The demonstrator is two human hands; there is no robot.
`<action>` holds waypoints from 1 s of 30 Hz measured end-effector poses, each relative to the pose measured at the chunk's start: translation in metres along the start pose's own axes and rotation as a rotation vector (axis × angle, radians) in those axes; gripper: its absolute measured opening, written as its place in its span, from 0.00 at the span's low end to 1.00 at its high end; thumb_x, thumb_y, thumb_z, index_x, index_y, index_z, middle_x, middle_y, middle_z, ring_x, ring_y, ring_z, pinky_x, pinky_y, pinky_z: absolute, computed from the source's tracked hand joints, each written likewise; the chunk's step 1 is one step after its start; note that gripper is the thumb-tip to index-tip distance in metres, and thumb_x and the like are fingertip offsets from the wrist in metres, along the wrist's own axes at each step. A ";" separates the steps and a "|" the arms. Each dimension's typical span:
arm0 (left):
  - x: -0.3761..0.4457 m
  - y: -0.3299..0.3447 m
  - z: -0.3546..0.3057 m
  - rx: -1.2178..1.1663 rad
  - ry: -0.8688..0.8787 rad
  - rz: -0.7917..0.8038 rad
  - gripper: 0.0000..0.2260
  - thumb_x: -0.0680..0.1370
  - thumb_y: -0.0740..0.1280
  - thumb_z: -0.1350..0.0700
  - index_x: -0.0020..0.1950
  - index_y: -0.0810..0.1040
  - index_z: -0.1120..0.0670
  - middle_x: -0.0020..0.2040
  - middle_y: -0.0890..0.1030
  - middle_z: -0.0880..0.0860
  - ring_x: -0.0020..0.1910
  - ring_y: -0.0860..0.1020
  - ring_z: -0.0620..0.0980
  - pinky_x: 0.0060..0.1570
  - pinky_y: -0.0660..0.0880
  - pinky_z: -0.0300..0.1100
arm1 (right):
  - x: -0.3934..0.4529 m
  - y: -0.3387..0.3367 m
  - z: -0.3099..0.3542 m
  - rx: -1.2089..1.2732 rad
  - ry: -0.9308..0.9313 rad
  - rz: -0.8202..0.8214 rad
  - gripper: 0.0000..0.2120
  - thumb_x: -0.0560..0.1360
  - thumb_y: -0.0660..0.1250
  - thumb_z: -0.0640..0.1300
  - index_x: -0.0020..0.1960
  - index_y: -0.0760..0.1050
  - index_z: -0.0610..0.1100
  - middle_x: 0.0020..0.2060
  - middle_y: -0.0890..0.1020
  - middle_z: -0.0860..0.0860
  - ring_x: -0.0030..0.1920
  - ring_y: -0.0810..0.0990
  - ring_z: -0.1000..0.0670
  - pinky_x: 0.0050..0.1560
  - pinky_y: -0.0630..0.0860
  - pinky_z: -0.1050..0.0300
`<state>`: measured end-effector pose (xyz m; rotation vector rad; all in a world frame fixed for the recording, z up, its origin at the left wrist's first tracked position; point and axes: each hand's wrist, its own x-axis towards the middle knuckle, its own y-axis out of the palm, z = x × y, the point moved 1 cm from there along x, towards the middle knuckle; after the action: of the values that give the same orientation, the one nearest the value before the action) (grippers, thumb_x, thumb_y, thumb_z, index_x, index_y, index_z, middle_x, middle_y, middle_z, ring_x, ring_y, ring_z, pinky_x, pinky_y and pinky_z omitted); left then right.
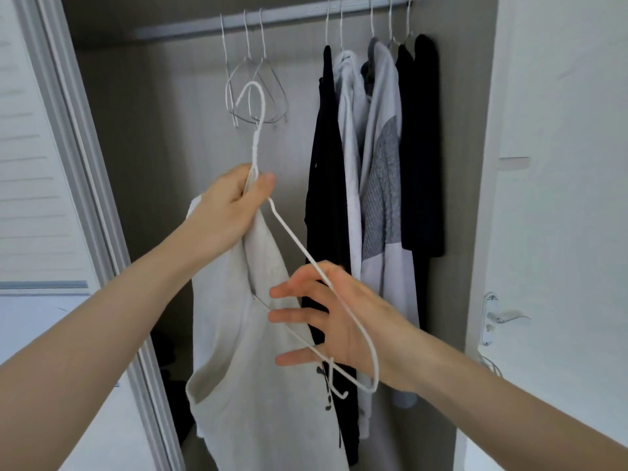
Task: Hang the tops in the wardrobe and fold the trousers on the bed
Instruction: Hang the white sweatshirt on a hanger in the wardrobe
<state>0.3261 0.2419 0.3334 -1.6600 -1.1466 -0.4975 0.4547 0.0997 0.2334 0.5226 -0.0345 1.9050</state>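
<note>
A tall white sliding door point(40, 198) with flat slats fills the left side of the frame. Its pale grey frame point(91, 185) leans up toward the top left. In the middle is a grey-brown back wall point(190, 107), darker near the bottom. On the right stands a white door point(560, 164) with a silver handle point(506, 316) low down. The light is soft and even

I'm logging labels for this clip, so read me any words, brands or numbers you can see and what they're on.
No text can be read.
White top: a dark print near its right edge at, partly hidden behind the right hand and folded, so unreadable.
Hanging clothes, white hanger, empty hangers, wardrobe door: no lettering visible.
</note>
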 end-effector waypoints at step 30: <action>-0.017 -0.019 0.069 0.294 -0.178 -0.317 0.22 0.81 0.56 0.53 0.29 0.67 0.62 0.28 0.70 0.61 0.33 0.72 0.63 0.51 0.69 0.55 | -0.055 -0.092 -0.008 -1.704 0.223 -0.103 0.22 0.78 0.54 0.63 0.49 0.79 0.48 0.68 0.69 0.58 0.62 0.73 0.56 0.64 0.70 0.56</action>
<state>0.2882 0.2964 0.3020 -1.2941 -1.5483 -0.3610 0.5503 0.0895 0.1857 -0.8187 -1.2945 1.2017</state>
